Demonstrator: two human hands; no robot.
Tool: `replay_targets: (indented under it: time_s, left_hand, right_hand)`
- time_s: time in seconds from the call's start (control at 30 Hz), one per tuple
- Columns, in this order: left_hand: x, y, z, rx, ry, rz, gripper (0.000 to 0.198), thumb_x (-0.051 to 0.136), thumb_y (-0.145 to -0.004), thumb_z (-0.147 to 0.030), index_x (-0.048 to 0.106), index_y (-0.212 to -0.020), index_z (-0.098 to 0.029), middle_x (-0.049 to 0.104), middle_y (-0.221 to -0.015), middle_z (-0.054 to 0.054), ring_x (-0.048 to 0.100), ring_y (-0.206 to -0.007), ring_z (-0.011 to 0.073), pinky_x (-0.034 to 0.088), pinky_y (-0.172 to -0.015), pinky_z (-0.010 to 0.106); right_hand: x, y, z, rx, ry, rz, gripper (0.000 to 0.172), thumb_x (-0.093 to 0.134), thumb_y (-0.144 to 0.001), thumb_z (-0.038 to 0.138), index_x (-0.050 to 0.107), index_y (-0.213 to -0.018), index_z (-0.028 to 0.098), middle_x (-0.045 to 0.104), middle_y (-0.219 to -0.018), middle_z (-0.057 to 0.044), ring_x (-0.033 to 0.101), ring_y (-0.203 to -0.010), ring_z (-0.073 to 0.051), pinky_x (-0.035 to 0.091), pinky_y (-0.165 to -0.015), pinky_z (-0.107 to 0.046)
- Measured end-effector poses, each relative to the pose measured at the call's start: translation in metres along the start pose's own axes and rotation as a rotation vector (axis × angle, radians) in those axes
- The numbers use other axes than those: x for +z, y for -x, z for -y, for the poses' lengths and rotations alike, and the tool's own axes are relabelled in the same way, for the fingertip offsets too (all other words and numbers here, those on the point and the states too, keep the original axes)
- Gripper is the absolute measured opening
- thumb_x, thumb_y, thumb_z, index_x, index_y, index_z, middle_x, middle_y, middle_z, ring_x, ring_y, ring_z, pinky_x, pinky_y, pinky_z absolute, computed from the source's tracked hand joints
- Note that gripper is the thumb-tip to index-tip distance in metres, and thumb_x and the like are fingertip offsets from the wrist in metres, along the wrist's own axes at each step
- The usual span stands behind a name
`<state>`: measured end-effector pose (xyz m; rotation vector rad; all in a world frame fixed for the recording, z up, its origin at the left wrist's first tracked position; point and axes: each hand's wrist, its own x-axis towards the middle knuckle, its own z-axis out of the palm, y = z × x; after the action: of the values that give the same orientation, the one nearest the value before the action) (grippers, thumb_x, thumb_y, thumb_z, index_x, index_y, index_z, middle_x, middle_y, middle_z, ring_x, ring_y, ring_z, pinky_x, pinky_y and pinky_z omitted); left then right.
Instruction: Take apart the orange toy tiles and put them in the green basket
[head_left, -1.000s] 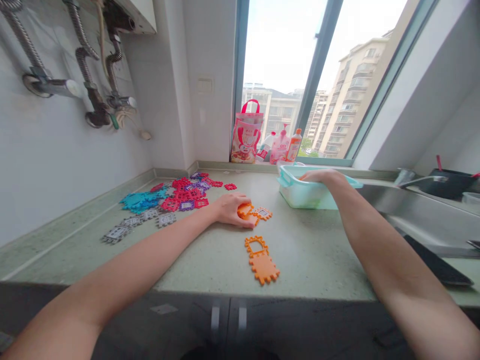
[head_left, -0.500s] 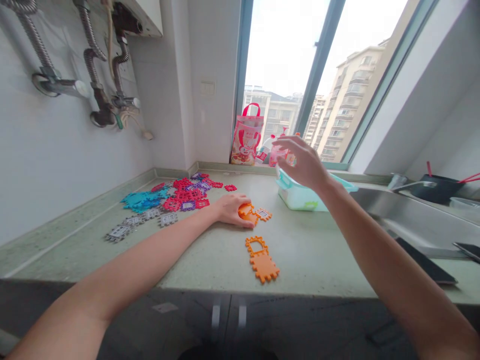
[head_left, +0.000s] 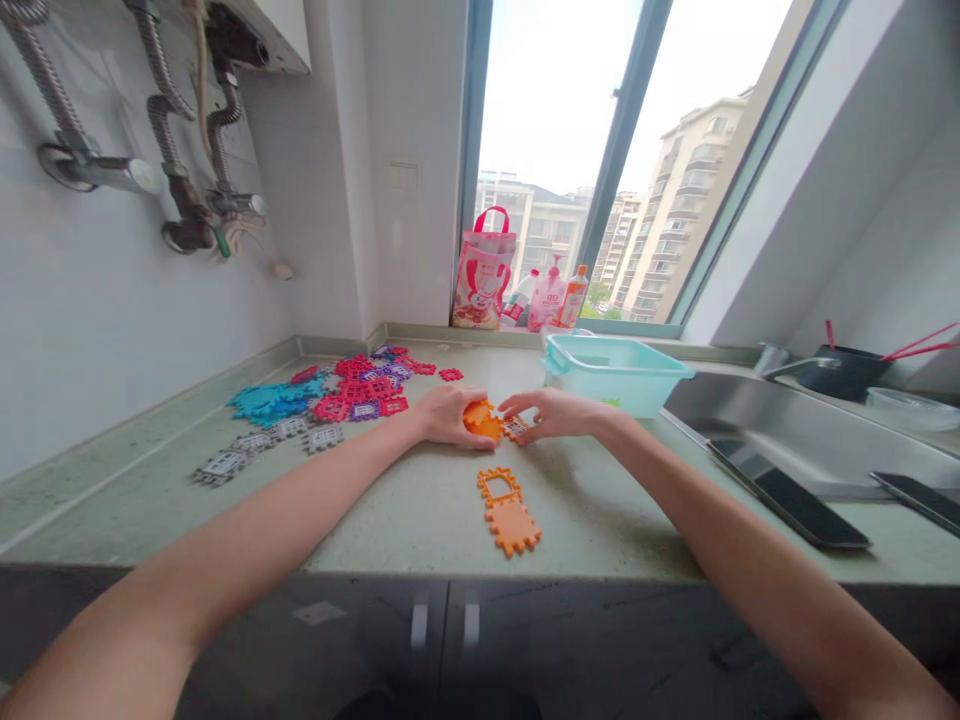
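Note:
My left hand (head_left: pixel 448 415) is curled around a small bunch of orange interlocking plastic tiles (head_left: pixel 482 422), thumb in front and fingers behind. My right hand (head_left: pixel 553 412) comes in from the right, thumb and fingers apart on either side of an orange tile with a white window grid (head_left: pixel 514 428). Whether they press on it I cannot tell. Closer to the counter's front edge lie an orange frame tile (head_left: pixel 499 485) and a solid orange tile (head_left: pixel 513 528), touching end to end. Both have toothed edges.
Red and purple tiles (head_left: pixel 364 387), blue tiles (head_left: pixel 274 398) and grey tiles (head_left: pixel 225 463) lie to the left. A pale turquoise tub (head_left: pixel 619 375) stands behind my right hand, before the sink (head_left: pixel 757 430). Two dark flat devices (head_left: pixel 787 493) lie at right. Bottles (head_left: pixel 550 298) line the sill.
My right hand has come down from in front of the tub to the grid tile beside my left hand. My left hand keeps its hold. The view has shifted slightly.

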<state>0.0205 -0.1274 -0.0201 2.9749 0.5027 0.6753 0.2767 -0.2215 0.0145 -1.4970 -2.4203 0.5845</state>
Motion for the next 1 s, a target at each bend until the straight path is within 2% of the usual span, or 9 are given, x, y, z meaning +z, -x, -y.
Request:
replay_targets:
  time_s: [0.17, 0.33, 0.47, 0.53, 0.6, 0.7, 0.87, 0.93, 1.0]
  left_hand:
    - [-0.002, 0.001, -0.002, -0.016, 0.008, -0.021, 0.059, 0.077, -0.071, -0.076, 0.059, -0.088, -0.023, 0.062, -0.082, 0.001, 0.058, -0.074, 0.0195, 0.038, -0.066, 0.030]
    - [-0.005, 0.001, -0.003, -0.028, 0.021, -0.009, 0.058, 0.077, -0.072, -0.075, 0.059, -0.089, -0.023, 0.063, -0.084, 0.000, 0.058, -0.073, 0.0185, 0.038, -0.066, 0.029]
    - [-0.004, 0.000, -0.003, -0.052, 0.038, 0.006, 0.056, 0.076, -0.072, -0.073, 0.058, -0.086, -0.023, 0.062, -0.082, 0.000, 0.058, -0.074, 0.0189, 0.038, -0.066, 0.030]
    - [-0.004, 0.000, -0.004, -0.066, 0.051, 0.016, 0.055, 0.076, -0.072, -0.073, 0.059, -0.087, -0.023, 0.062, -0.081, 0.000, 0.059, -0.075, 0.0193, 0.039, -0.067, 0.030]
    - [-0.005, -0.001, -0.004, -0.079, 0.051, 0.022, 0.055, 0.077, -0.071, -0.073, 0.061, -0.088, -0.023, 0.064, -0.082, 0.000, 0.060, -0.076, 0.0199, 0.039, -0.067, 0.030]
    - [-0.006, -0.001, -0.005, -0.096, 0.035, 0.027, 0.055, 0.076, -0.071, -0.074, 0.062, -0.088, -0.023, 0.065, -0.082, 0.000, 0.061, -0.076, 0.0204, 0.040, -0.067, 0.030]
    - [-0.004, 0.000, -0.005, -0.087, -0.031, -0.012, 0.057, 0.076, -0.073, -0.075, 0.063, -0.095, -0.023, 0.067, -0.091, 0.003, 0.065, -0.080, 0.0221, 0.046, -0.070, 0.032]
    - [-0.002, 0.001, -0.005, -0.095, -0.098, -0.084, 0.060, 0.076, -0.075, -0.074, 0.064, -0.103, -0.023, 0.069, -0.103, 0.005, 0.068, -0.088, 0.0246, 0.049, -0.074, 0.033]
    - [0.000, 0.000, -0.006, -0.120, -0.164, -0.160, 0.060, 0.076, -0.076, -0.073, 0.063, -0.109, -0.024, 0.068, -0.108, 0.007, 0.069, -0.093, 0.0267, 0.051, -0.077, 0.035]
  right_hand:
    - [0.009, -0.004, 0.008, -0.073, 0.289, -0.160, 0.048, 0.080, -0.080, 0.032, 0.075, -0.127, 0.024, 0.080, -0.116, -0.007, 0.075, -0.103, -0.027, 0.056, -0.093, -0.036]
    - [-0.020, 0.008, 0.001, -0.246, 0.527, -0.671, 0.040, 0.072, -0.087, 0.025, 0.076, -0.127, 0.027, 0.075, -0.128, -0.008, 0.068, -0.117, -0.029, 0.053, -0.105, -0.043]
    - [-0.057, 0.033, -0.027, -0.035, 0.588, -1.017, 0.036, 0.069, -0.091, 0.031, 0.078, -0.125, 0.026, 0.075, -0.127, -0.009, 0.066, -0.117, -0.032, 0.053, -0.103, -0.047]
    - [-0.068, 0.044, -0.045, 0.137, 0.602, -1.009, 0.034, 0.069, -0.091, 0.036, 0.080, -0.122, 0.026, 0.077, -0.124, -0.010, 0.068, -0.113, -0.033, 0.053, -0.100, -0.048]
    - [-0.073, 0.052, -0.057, 0.287, 0.594, -0.900, 0.032, 0.067, -0.093, 0.043, 0.083, -0.116, 0.027, 0.078, -0.120, -0.009, 0.069, -0.109, -0.033, 0.053, -0.096, -0.047]
    - [-0.075, 0.055, -0.059, 0.394, 0.576, -0.778, 0.035, 0.062, -0.097, 0.050, 0.085, -0.105, 0.026, 0.080, -0.117, -0.010, 0.070, -0.108, -0.033, 0.052, -0.095, -0.047]
    - [-0.055, 0.031, -0.021, 0.116, 0.488, -1.011, 0.035, 0.057, -0.102, 0.045, 0.082, -0.106, 0.022, 0.078, -0.117, -0.012, 0.068, -0.113, -0.033, 0.050, -0.103, -0.049]
    - [-0.033, 0.012, -0.004, 0.033, 0.246, -0.945, 0.034, 0.059, -0.101, 0.047, 0.080, -0.109, 0.022, 0.079, -0.109, -0.011, 0.072, -0.100, -0.028, 0.055, -0.091, -0.042]
    - [-0.005, -0.009, 0.008, 0.032, -0.061, -0.774, 0.045, 0.070, -0.094, 0.055, 0.074, -0.125, 0.023, 0.078, -0.111, -0.011, 0.073, -0.092, -0.024, 0.057, -0.082, -0.037]
